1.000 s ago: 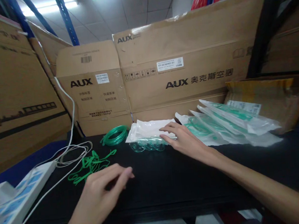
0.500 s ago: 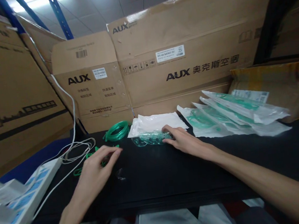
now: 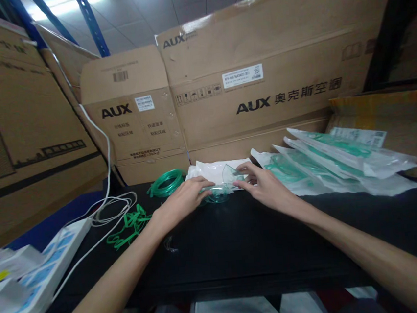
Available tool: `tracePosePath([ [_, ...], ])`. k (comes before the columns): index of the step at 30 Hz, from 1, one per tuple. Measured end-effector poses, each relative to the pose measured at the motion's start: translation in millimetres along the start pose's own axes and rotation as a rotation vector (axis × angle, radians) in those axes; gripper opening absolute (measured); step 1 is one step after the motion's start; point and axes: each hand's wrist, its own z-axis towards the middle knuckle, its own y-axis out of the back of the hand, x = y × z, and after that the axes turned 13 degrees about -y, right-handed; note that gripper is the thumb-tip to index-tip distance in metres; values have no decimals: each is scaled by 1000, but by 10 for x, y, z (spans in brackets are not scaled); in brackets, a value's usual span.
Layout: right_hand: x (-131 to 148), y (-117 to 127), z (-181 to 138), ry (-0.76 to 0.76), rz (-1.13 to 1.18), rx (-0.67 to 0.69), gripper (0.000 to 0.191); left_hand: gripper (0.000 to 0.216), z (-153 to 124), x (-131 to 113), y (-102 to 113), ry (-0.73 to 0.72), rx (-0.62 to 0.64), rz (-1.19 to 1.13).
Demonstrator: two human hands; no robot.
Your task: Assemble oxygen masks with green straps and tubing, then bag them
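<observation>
Right hand (image 3: 261,185), at the clear masks' (image 3: 218,196) three o'clock, pinches one raised mask (image 3: 228,175); left hand (image 3: 179,201), at nine, grip unclear, should gently steady the rest.

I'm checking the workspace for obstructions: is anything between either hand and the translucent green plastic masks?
Nothing visible is: the left hand and right hand both have fingertips at the masks. The white packets lie behind them, and the green tubing coil sits off to the left.
</observation>
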Motion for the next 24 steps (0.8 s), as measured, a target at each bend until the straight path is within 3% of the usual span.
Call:
tracePosePath([
  [3, 161, 102, -119, -11, 115, 35, 29, 37, -43, -6, 85, 30, -18, 1],
  [5, 265, 148, -322, -57, 275, 129, 34, 42, -182, -77, 203, 71, -56, 8],
  [10, 302, 73, -968, -320, 566, 305, 48, 28, -902, -445, 450, 261, -137, -112],
  [15, 187, -51, -1165, -410, 634, 319, 50, 26, -1437, -643, 282, 280, -81, -56],
  [21, 146, -65, -1165, -352, 636, 400, 43, 40, -1530, -607, 73, 339, -155, 137],
  [24, 130, -84, -1193, -337, 592, 409, 41, 38, -1552, -596, 35, 307, -174, 99],
])
